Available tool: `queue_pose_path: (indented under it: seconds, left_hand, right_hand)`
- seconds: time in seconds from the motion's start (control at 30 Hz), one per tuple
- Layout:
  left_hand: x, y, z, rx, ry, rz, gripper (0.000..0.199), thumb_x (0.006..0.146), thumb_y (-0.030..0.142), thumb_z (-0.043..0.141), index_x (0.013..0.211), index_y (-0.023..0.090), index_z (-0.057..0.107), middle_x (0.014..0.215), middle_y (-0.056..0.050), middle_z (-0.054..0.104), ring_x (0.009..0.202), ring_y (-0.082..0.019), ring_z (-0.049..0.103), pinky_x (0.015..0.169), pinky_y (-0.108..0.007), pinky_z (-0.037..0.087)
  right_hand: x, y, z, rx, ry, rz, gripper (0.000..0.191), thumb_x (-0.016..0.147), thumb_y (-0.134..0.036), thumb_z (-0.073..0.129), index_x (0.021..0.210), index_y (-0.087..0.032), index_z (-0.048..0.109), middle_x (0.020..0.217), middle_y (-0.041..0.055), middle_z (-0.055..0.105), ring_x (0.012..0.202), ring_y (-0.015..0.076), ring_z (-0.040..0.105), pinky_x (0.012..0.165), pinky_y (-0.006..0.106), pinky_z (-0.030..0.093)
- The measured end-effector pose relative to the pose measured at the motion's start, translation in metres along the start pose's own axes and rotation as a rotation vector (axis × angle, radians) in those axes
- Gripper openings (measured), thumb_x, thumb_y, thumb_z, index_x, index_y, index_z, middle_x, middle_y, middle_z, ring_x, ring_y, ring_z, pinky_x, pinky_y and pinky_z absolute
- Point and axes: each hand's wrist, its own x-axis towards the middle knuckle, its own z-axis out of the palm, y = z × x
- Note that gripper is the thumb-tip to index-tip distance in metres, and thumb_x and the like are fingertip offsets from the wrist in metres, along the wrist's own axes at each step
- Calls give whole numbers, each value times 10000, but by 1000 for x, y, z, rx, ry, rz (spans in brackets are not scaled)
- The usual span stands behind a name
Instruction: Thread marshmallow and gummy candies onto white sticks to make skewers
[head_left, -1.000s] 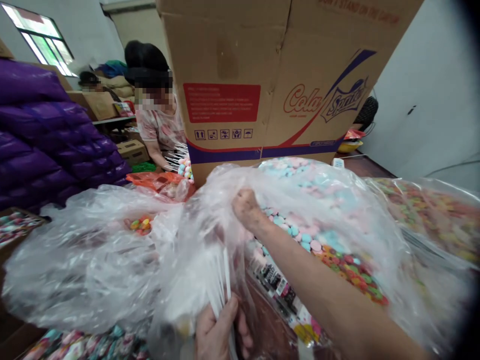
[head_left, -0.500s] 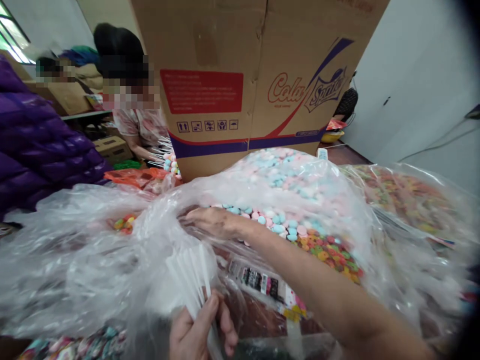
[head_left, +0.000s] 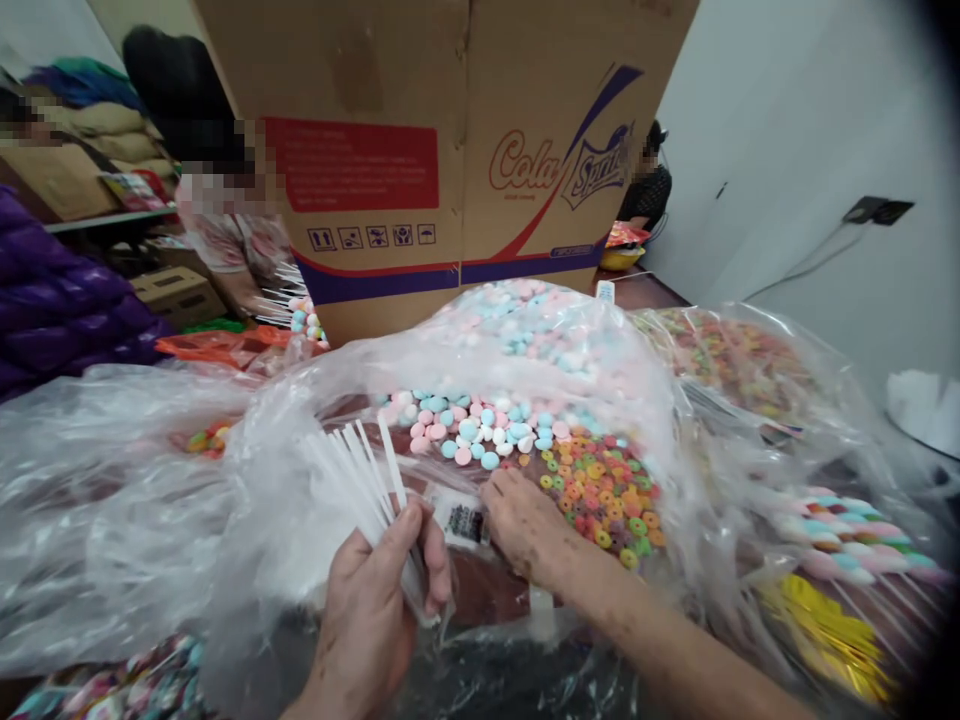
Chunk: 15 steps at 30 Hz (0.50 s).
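White sticks (head_left: 358,465) fan upward from the left hand (head_left: 371,600), its grip closed around them above the brown worktop (head_left: 487,592). Just ahead, the right hand (head_left: 529,530) reaches down beside a small labelled packet (head_left: 463,520) and the colourful ring candies (head_left: 600,495); whether its grip holds anything I cannot tell. Beyond lie pink, blue and white candies (head_left: 469,435), partly under clear plastic (head_left: 397,362), then a tall cardboard box (head_left: 375,75).
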Motion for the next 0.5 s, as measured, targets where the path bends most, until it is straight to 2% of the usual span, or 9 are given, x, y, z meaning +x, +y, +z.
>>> queue_pose_path:
  seconds: [0.17, 0.23, 0.3, 0.37, 0.43, 0.5]
  left_hand:
    - [7, -3, 14, -18, -17, 2, 346, 666, 371, 859, 714, 139, 607, 488, 53, 561, 339, -56, 416, 308, -145, 298]
    - [12, -7, 16, -54, -21, -40, 343, 646, 336, 869, 724, 141, 598, 494, 60, 557, 336, -39, 379, 304, -130, 280]
    - [17, -11, 18, -105, -12, -74, 316, 664, 305, 858, 759, 139, 608, 508, 68, 551, 336, -25, 346, 304, -116, 260]
    - [22, -14, 22, -173, 2, -96, 251, 733, 291, 811, 815, 145, 625, 517, 83, 531, 329, -20, 320, 301, -111, 239]
    - [25, -18, 30, -246, 15, -152, 172, 815, 289, 743, 830, 156, 634, 513, 90, 507, 321, -26, 317, 302, -123, 255]
    - [24, -24, 40, -287, 10, -233, 148, 852, 267, 704, 778, 157, 638, 535, 64, 544, 360, -48, 416, 349, -146, 362]
  right_hand:
    - [-6, -3, 8, 88, 71, -83, 219, 929, -102, 493, 1026, -145, 685, 1053, 122, 669, 1016, 274, 593, 880, 387, 504]
    - [-12, 1, 8, 211, 157, -79, 219, 938, -105, 473, 997, -152, 679, 1011, 112, 674, 988, 254, 607, 889, 373, 509]
    - [-21, 0, 8, 377, 400, 11, 252, 975, -133, 415, 1069, -152, 648, 1048, 119, 669, 1019, 232, 609, 923, 357, 507]
    - [-32, -8, 10, 478, 745, 83, 308, 1013, -203, 361, 1233, -150, 570, 1169, 145, 638, 1129, 236, 578, 989, 384, 487]
    - [-42, -21, 12, 435, 987, -1, 388, 1026, -300, 368, 1366, -149, 474, 1263, 166, 598, 1228, 272, 526, 1051, 460, 448]
    - [-46, -31, 15, 344, 1085, -126, 466, 1029, -365, 368, 1437, -144, 411, 1315, 174, 568, 1287, 304, 481, 1089, 527, 404]
